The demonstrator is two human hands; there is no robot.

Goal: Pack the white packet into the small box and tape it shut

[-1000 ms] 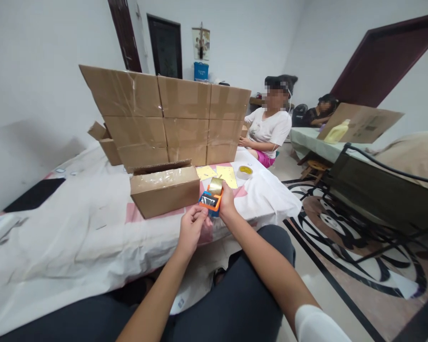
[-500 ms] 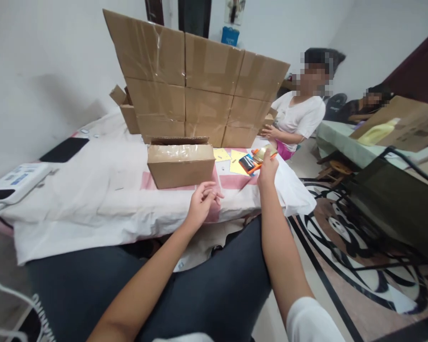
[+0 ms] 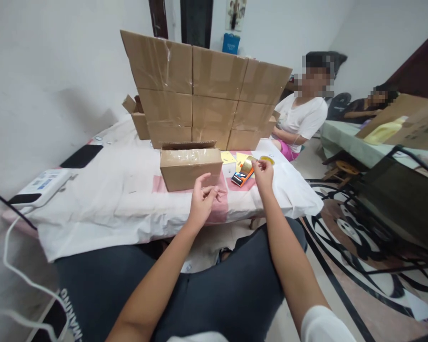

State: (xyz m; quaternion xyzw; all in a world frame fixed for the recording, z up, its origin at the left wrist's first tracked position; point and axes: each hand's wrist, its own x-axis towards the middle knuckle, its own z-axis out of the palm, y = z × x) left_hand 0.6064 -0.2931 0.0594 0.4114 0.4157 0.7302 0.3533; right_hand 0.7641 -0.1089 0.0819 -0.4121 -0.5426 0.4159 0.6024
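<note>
My right hand (image 3: 264,175) is closed with its fingertips pinched at the end of a tape dispenser (image 3: 240,178). The dispenser is orange, blue and black and carries a roll of brown tape (image 3: 248,165). It is tilted over the right part of the table; whether it touches the cloth is hard to tell. My left hand (image 3: 202,202) hovers near the front of a small cardboard box (image 3: 190,170), fingers loosely bent and apart, holding nothing. The box stands on the table with a top flap raised at its back and shiny tape along its upper edge.
A tall wall of taped cardboard boxes (image 3: 214,111) stands behind the small box. Yellow papers (image 3: 228,157) and a yellow ring (image 3: 267,160) lie at right. A power strip (image 3: 44,188) and dark phone-like slab (image 3: 82,156) are at left. A person in a white shirt (image 3: 303,114) sits beyond.
My right hand has moved slightly down and left, and the dispenser has turned and come lower with it. The yellow ring now shows behind the hand. My left hand has spread slightly.
</note>
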